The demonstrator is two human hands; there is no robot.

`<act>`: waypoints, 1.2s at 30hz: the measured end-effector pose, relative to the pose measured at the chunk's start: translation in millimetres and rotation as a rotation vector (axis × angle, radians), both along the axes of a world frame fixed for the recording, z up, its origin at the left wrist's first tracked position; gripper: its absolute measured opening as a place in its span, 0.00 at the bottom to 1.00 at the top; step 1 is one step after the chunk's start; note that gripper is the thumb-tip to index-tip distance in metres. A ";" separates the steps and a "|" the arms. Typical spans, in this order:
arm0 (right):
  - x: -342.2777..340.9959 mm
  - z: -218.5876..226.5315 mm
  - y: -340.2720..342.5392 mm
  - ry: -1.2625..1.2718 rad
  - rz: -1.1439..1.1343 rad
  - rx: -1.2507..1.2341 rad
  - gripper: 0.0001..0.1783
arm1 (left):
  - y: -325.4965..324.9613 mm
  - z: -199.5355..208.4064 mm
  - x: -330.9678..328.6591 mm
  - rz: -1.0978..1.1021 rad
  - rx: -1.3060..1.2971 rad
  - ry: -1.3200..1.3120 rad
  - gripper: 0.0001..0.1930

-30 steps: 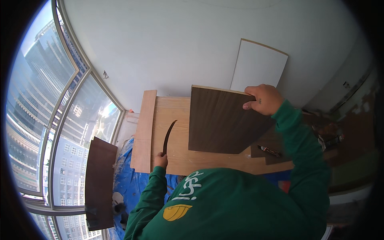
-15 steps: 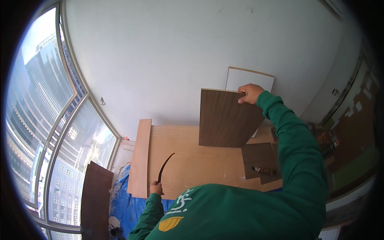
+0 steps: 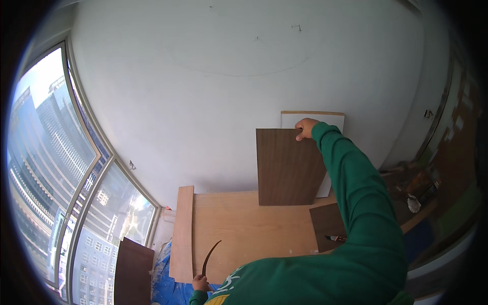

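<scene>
My right hand [image 3: 306,128] pinches the top edge of a dark brown wood-grain board [image 3: 287,168]. The board stands upright at the far side of a light wood sheet [image 3: 239,218], in front of a white panel [image 3: 290,121] leaning on the wall. Low in the picture, my left hand [image 3: 201,282] is closed around the lower end of a thin, curved dark brown strip [image 3: 209,256], whose free end points up and bends right. Whether the board's lower edge touches the sheet, I cannot tell.
A narrow light plank [image 3: 182,234] lies along the sheet's left end. A dark panel [image 3: 323,218] with a tool [image 3: 335,238] sits to the right, partly behind my arm. Another brown panel [image 3: 133,272] leans by the window [image 3: 119,203]. Blue sheeting [image 3: 161,282] covers the floor at left.
The view has tilted upward, so the scene sits lower. The board's pale top edge no longer shows, and the board appears more upright. Both hands keep their holds.
</scene>
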State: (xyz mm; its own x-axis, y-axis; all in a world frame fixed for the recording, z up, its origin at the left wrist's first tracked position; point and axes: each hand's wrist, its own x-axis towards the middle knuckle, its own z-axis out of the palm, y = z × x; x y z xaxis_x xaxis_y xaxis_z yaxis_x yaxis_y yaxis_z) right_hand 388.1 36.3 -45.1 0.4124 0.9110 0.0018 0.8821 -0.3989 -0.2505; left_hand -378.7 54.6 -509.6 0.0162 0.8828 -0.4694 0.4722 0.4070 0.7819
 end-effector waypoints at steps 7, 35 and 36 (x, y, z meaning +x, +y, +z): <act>31.0 -1.5 56.5 -0.133 -0.132 -0.062 0.34 | -13.9 10.6 17.7 -0.066 0.076 0.084 0.14; -23.5 -76.2 26.8 -0.249 -0.296 0.284 0.33 | 0.0 -30.8 -31.4 -0.235 -0.086 -0.071 0.13; -37.3 -102.5 13.5 -0.197 -0.314 0.321 0.34 | 2.8 -28.2 -31.7 -0.242 -0.080 -0.062 0.13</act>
